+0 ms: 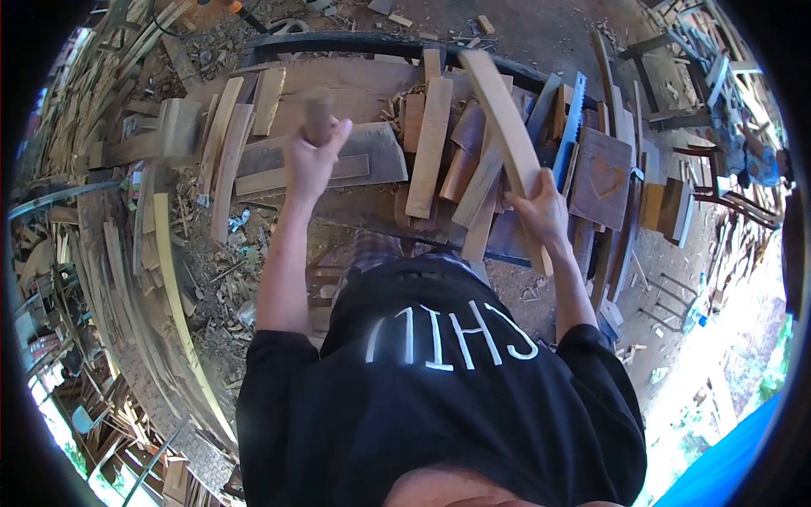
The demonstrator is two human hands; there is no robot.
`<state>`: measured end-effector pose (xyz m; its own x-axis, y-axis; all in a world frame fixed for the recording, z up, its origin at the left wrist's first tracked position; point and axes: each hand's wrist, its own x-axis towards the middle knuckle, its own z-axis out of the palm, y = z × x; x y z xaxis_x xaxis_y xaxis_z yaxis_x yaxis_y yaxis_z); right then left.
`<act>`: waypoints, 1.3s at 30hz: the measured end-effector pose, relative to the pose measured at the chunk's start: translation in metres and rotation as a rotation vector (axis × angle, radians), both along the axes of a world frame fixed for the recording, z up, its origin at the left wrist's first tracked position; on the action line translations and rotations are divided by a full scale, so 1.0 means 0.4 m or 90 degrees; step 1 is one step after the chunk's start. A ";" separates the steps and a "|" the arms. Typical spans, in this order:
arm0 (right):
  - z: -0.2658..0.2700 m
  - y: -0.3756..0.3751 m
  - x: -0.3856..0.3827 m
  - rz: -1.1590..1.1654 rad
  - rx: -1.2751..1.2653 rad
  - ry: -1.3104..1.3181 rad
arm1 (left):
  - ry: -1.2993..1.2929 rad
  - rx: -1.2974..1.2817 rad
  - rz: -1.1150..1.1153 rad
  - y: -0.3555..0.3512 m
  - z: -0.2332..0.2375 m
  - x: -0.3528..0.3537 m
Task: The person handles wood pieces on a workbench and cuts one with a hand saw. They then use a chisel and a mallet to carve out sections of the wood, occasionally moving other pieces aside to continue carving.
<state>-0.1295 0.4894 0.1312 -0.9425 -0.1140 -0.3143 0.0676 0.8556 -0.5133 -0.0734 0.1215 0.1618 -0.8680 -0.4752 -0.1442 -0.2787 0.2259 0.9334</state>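
Note:
My right hand (543, 211) is closed around a long, pale wooden board (500, 114), which slants up and away over the bench. Raised over the left part of the bench, my left hand (311, 165) grips a short brown piece (318, 122), blurred and seen nearly end-on; I cannot tell its kind. Behind that hand lies a wide grey plank (372, 152) with a smaller strip on it. Several loose wooden boards (429, 152) lie side by side between my hands. Right of my right hand are a blue-bladed saw (571, 127) and a square wooden panel (601, 179) with a heart shape.
The low workbench (338, 80) crosses in front of me, with upright boards (226, 160) at its left. Long planks (118, 313) are stacked farther left. Wood scraps cover the ground (228, 279). A dark metal frame (667, 304) and wooden blocks (672, 211) are at right.

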 end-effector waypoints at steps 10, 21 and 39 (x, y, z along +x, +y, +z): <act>-0.101 0.182 0.063 -0.229 0.065 0.002 | -0.124 -0.457 -0.329 -0.072 -0.252 0.083; -0.097 0.137 0.089 -0.243 -0.001 -0.007 | 0.018 -0.595 -0.252 -0.028 -0.259 0.047; -0.057 0.067 0.093 -0.208 -0.263 -0.043 | 0.240 0.120 0.085 0.003 -0.048 0.018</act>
